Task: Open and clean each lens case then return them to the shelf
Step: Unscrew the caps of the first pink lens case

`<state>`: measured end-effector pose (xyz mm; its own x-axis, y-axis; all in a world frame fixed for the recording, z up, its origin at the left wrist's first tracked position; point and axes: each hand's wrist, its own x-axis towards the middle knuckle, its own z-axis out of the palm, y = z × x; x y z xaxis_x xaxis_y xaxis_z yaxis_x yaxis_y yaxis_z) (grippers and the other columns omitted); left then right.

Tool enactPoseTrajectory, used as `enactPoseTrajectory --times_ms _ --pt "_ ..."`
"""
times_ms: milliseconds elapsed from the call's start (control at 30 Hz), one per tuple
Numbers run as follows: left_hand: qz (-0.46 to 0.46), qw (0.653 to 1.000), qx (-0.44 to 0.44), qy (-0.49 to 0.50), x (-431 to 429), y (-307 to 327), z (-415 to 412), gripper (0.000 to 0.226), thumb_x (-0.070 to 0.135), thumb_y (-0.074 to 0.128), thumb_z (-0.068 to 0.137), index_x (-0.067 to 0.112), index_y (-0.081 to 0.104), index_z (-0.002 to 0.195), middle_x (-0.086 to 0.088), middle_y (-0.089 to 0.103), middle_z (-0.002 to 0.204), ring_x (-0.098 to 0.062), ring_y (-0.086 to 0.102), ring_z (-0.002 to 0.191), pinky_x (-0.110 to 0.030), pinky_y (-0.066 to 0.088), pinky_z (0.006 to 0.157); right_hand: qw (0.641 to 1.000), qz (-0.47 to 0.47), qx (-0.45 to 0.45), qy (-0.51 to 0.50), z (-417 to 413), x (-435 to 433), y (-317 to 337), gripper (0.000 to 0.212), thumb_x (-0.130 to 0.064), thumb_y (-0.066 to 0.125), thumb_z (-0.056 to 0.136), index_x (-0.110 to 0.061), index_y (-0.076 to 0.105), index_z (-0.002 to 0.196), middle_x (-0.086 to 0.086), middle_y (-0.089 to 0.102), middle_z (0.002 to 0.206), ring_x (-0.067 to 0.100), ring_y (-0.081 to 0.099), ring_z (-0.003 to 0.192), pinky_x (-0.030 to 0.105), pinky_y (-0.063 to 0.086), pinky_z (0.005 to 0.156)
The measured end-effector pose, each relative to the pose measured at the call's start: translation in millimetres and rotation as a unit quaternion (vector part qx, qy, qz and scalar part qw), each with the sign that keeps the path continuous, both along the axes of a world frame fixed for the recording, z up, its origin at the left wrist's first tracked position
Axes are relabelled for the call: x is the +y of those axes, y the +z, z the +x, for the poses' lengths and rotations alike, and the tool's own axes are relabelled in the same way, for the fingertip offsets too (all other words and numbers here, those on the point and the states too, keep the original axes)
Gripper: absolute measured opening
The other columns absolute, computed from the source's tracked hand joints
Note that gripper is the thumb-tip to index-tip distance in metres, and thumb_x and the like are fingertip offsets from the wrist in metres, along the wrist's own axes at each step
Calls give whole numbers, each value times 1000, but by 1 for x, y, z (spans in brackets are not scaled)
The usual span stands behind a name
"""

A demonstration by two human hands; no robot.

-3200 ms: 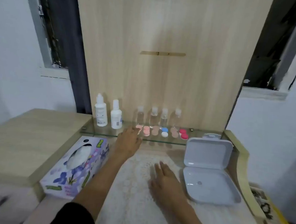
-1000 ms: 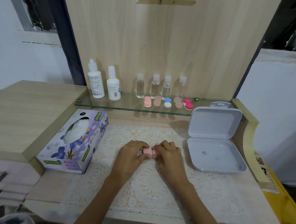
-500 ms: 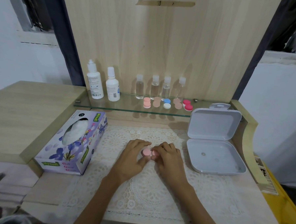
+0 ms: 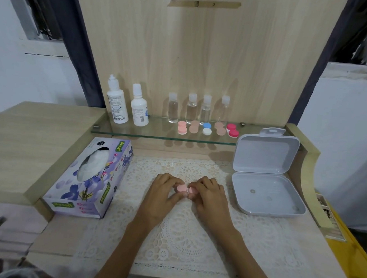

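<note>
A pink lens case [image 4: 184,189] lies on the lace mat [image 4: 179,234] at the middle of the desk. My left hand [image 4: 165,193] pinches its left cap, which looks tilted up. My right hand [image 4: 207,195] pinches the right cap, mostly hidden by its fingers. On the glass shelf [image 4: 136,132] behind stand several more lens cases: a pink one [image 4: 182,127], a beige one [image 4: 194,126], a blue and white one [image 4: 207,128], another beige one [image 4: 220,128] and a red one [image 4: 232,130].
Two white solution bottles [image 4: 127,104] and several small clear bottles [image 4: 198,108] stand at the back of the shelf. A tissue box [image 4: 91,178] sits left of the mat. An open grey plastic box [image 4: 265,177] sits to the right.
My left hand took the pink case off the shelf and brought it to the mat, where both hands now hold it. Over the last second the left cap has tipped up slightly.
</note>
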<state>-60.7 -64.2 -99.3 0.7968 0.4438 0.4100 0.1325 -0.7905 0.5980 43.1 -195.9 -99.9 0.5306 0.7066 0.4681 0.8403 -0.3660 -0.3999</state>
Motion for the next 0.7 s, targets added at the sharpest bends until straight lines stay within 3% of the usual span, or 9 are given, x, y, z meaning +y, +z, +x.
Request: enactPoseTrajectory --times_ms 100,233,367,533,700 --pt "-11 1000 -14 14 -2 3 0 27 37 66 84 21 63 106 18 51 98 0 45 96 -8 33 84 1000 -1 3 2 -1 0 1 18 -23 65 84 -22 67 102 -10 56 95 12 48 90 25 33 77" --pt "-5 997 -44 70 2 3 -2 43 54 47 87 21 61 110 11 54 104 -6 46 98 -18 37 87 1000 -1 11 4 -2 -1 2 21 -22 66 84 -22 67 105 -10 55 96 12 48 91 28 37 78" --pt "44 992 -7 115 8 -6 -2 30 36 57 85 23 64 111 7 57 106 -18 51 102 -36 39 95 1000 -2 13 5 -2 -1 3 21 -23 66 84 -23 66 105 -11 53 95 11 47 90 26 33 78" --pt "70 991 -10 115 4 -4 -2 43 40 42 81 26 64 115 7 59 115 -16 50 114 -46 29 108 1000 -5 11 2 -2 -2 3 23 -25 66 82 -24 66 106 -12 53 96 10 47 91 25 33 79" --pt "124 990 6 60 -2 0 -3 41 56 45 79 36 66 108 22 56 106 2 42 112 -53 0 116 1000 -2 21 6 -3 -3 5 25 -30 58 86 -24 66 109 -11 53 98 9 47 94 25 30 81"
